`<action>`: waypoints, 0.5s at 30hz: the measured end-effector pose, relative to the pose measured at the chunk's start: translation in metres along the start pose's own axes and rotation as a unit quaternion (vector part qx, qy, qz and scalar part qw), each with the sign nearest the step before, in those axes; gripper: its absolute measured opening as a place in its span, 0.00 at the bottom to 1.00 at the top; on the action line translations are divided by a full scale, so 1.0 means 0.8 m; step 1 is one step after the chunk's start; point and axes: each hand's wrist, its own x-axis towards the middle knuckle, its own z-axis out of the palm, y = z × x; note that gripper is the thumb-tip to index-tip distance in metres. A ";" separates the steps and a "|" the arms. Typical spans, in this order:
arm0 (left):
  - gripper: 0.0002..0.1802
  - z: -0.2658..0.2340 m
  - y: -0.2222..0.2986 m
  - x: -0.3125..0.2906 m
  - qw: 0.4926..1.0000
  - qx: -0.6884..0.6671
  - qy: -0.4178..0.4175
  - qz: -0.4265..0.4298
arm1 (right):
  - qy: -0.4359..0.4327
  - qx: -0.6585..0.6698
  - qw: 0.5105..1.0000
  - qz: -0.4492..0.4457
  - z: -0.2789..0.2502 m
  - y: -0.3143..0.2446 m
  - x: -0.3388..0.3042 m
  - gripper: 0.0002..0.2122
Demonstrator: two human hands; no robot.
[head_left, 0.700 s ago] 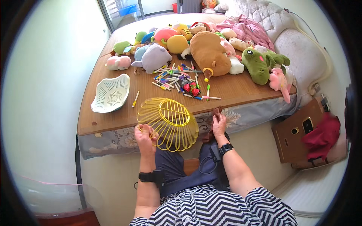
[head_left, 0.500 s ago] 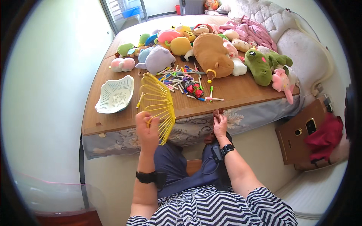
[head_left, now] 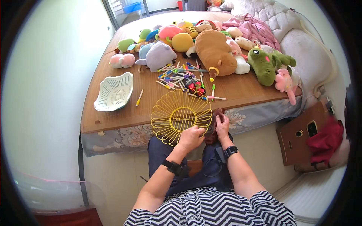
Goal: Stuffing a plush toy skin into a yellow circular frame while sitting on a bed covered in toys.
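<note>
A yellow wire basket, shaped like a flower with looped petals, is held by its near rim in my left hand. Its round ringed middle faces me, in front of the bed's edge. My right hand grips a dark brown cloth that hangs down beside the basket's right side. Beyond the basket, a heap of marker pens with white barrels and coloured caps lies on the brown mat. A red and black crinkled packet sits among the pens.
A white slatted plastic basket stands on the mat at left, with a single marker to its right. Plush toys crowd the back, including a brown capybara-like one and a green dinosaur. A brown safe-like box stands at right.
My left hand has moved right with the yellow basket and turned it from edge-on to facing me. The basket is now close to the cloth, which my right hand still grips.
</note>
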 end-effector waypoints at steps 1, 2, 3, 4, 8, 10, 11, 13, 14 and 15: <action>0.16 0.001 -0.004 -0.005 0.999 0.013 -0.037 -0.017 | -0.007 0.000 1.000 0.004 0.002 -0.019 -0.001 0.14; 0.16 0.003 -0.013 -0.014 0.999 0.015 -0.036 -0.028 | -0.076 0.062 0.993 0.065 0.007 -0.069 -0.005 0.14; 0.16 0.008 -0.015 -0.018 0.998 0.026 -0.053 -0.027 | -0.135 0.118 0.976 0.124 0.009 -0.104 -0.006 0.14; 0.17 0.011 -0.012 -0.018 0.996 0.035 -0.072 -0.023 | -0.142 0.183 0.971 0.067 0.024 -0.109 -0.007 0.13; 0.21 0.012 -0.019 -0.020 0.997 0.038 -0.067 -0.024 | -0.187 0.157 0.949 0.201 0.030 -0.100 -0.014 0.12; 0.23 0.005 -0.019 -0.024 0.998 0.016 -0.060 -0.023 | -0.180 0.213 0.919 0.279 0.032 -0.091 -0.014 0.13; 0.24 0.000 -0.021 -0.024 0.998 -0.038 -0.019 -0.037 | -0.179 0.230 0.913 0.285 0.032 -0.086 -0.014 0.13; 0.24 -0.015 -0.034 -0.027 0.993 -0.049 0.103 -0.029 | -0.179 0.240 0.902 0.312 0.029 -0.085 -0.012 0.13; 0.22 -0.026 -0.045 -0.029 0.984 -0.027 0.168 -0.046 | -0.180 0.239 0.902 0.313 0.026 -0.085 -0.009 0.13; 0.21 -0.037 -0.054 -0.032 0.961 0.043 0.266 -0.062 | -0.190 0.237 0.888 0.347 0.019 -0.096 -0.005 0.14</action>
